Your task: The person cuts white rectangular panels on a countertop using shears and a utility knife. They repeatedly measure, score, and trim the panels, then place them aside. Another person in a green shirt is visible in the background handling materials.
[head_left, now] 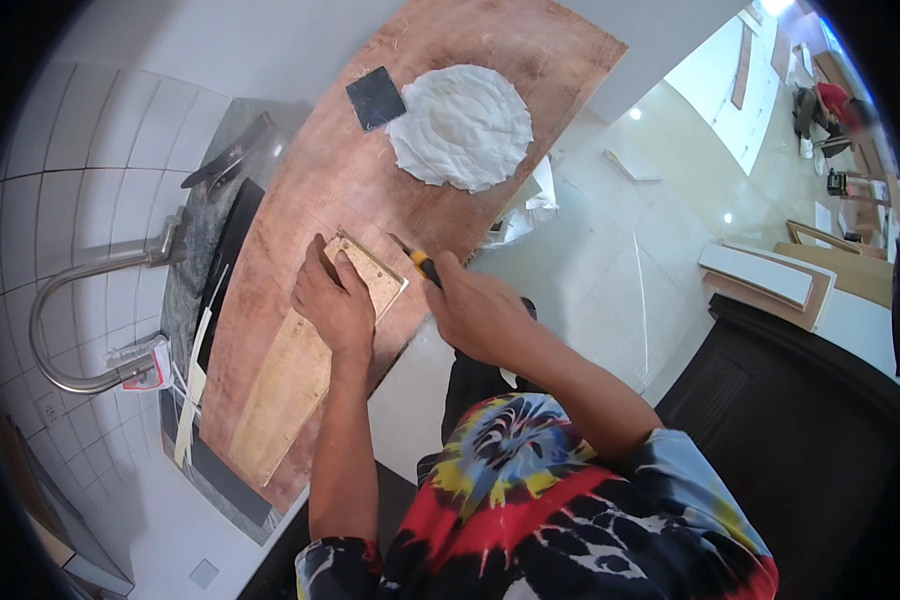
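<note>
A long, narrow light-wood board [282, 395] lies slantwise on a reddish-brown wooden panel [260, 250]. My left hand [335, 305] presses on its far part, fingers curled over the left edge and thumb on top. Small dark holes or marks show on the board's far end [378, 283]. Closed around the yellow-and-black handle of a thin-bladed hand tool [425, 266] is my right hand [480, 308]. The tool's metal tip points toward the panel, just beyond the board's far right corner and apart from it. Whether it is a knife or a screwdriver, I cannot tell.
Farther along the panel are a crumpled white round cloth or paper piece [465, 128] and a dark square plate [376, 99]. A curved metal faucet [55, 375] stands left. White boards [760, 275] lean at right; another person [828, 105] is far right.
</note>
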The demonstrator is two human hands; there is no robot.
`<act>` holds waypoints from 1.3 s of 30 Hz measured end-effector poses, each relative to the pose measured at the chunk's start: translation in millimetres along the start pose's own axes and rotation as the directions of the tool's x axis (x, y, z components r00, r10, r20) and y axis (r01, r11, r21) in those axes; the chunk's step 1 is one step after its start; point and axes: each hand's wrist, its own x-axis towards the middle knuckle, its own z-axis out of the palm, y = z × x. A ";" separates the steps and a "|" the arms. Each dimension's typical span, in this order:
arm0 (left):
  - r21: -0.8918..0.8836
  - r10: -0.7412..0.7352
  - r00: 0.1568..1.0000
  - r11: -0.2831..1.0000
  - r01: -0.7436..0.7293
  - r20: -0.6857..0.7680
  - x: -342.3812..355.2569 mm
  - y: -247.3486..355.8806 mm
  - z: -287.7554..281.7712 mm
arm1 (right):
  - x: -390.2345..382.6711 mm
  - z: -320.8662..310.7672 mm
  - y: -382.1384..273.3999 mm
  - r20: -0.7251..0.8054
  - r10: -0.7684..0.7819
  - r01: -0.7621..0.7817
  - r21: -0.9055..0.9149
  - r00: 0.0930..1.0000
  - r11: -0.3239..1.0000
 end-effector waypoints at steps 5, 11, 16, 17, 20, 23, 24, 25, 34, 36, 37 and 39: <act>-0.016 -0.026 0.999 1.000 0.027 0.036 1.1 4.4 -0.7 | 58.5 43.3 10.0 -0.005 -0.162 0.162 0.023 0.987 0.986; 0.006 -0.028 0.999 1.000 0.028 0.037 1.7 -1.0 1.4 | 91.6 62.7 14.9 -0.010 -0.168 0.166 -0.083 0.986 0.983; 0.027 -0.040 0.998 0.999 0.039 0.052 3.4 -1.7 1.8 | 96.1 56.3 6.4 0.065 -0.140 0.146 -0.107 0.988 0.983; 0.035 -0.002 1.000 0.999 0.002 0.000 3.4 -2.2 3.7 | 97.1 56.2 5.2 0.058 -0.152 0.157 -0.108 0.987 0.982; 0.054 0.073 0.992 0.996 -0.068 -0.100 2.6 -3.9 9.4 | 99.8 53.4 4.6 0.111 -0.165 0.181 -0.156 0.980 0.971; 0.039 0.052 0.996 0.998 -0.050 -0.071 1.5 -4.1 8.0 | 96.3 48.8 -9.4 0.125 -0.080 0.101 -0.165 0.989 0.981; 0.033 0.031 0.999 0.999 -0.029 -0.042 1.2 -5.8 7.6 | 95.4 49.4 -12.3 0.116 -0.091 0.110 -0.165 0.989 0.980; 0.028 0.010 1.000 1.000 -0.010 -0.013 1.2 -6.3 7.1 | 94.5 49.5 -14.8 0.106 -0.103 0.120 -0.165 0.989 0.979; 0.030 0.058 0.998 0.998 -0.057 -0.038 2.3 -3.4 5.4 | 69.7 42.7 -2.7 0.078 -0.160 0.173 -0.194 0.984 0.966; 0.029 0.029 0.999 0.999 -0.029 -0.014 -0.1 -3.4 4.3 | 57.7 39.6 2.2 0.082 -0.143 0.155 -0.179 0.986 0.972; 0.027 0.015 1.000 1.000 -0.014 -0.009 1.4 -1.9 3.7 | 49.3 37.8 5.9 0.086 -0.132 0.146 -0.180 0.988 0.973; 0.034 0.037 0.998 0.999 -0.035 -0.056 3.1 0.4 4.8 | 29.7 31.2 10.0 0.092 -0.110 0.127 -0.201 0.990 0.971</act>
